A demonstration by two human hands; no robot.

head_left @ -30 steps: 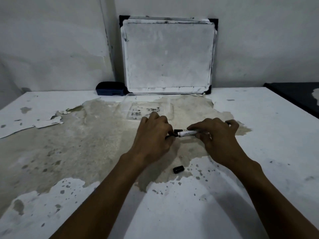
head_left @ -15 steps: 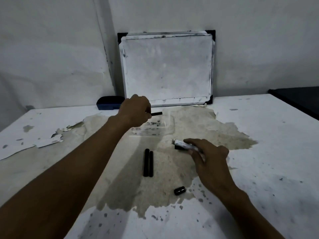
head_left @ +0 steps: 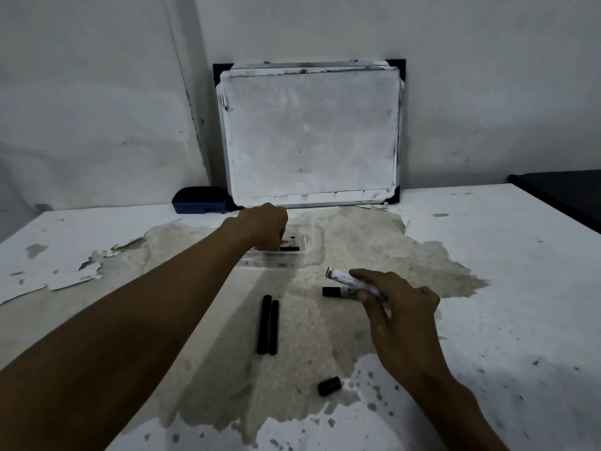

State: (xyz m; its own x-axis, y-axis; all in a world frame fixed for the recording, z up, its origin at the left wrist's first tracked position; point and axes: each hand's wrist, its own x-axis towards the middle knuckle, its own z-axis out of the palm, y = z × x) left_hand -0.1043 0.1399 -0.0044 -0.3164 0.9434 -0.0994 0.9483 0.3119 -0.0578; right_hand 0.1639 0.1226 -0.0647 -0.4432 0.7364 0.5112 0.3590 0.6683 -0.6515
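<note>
My left hand (head_left: 265, 226) reaches forward over a clear plastic tray (head_left: 312, 252) and holds a short black stick (head_left: 290, 248) down inside it. My right hand (head_left: 396, 307) grips a white marker body (head_left: 348, 280), its open end pointing up and left. Just below that lies a dark marker piece (head_left: 338, 291) on the table. Two long black sticks (head_left: 268, 324) lie side by side in the middle. A small black cap (head_left: 329, 386) rests nearer to me.
A smeared whiteboard (head_left: 310, 135) leans against the wall at the back. A dark blue eraser (head_left: 201, 200) sits to its left. The table (head_left: 504, 288) has peeling white paint and a large bare patch. A dark surface (head_left: 566, 190) adjoins at the far right.
My left hand left the marker, reached forward and lowered the black stick into the tray. My right hand kept the white marker body. The two black sticks came into sight.
</note>
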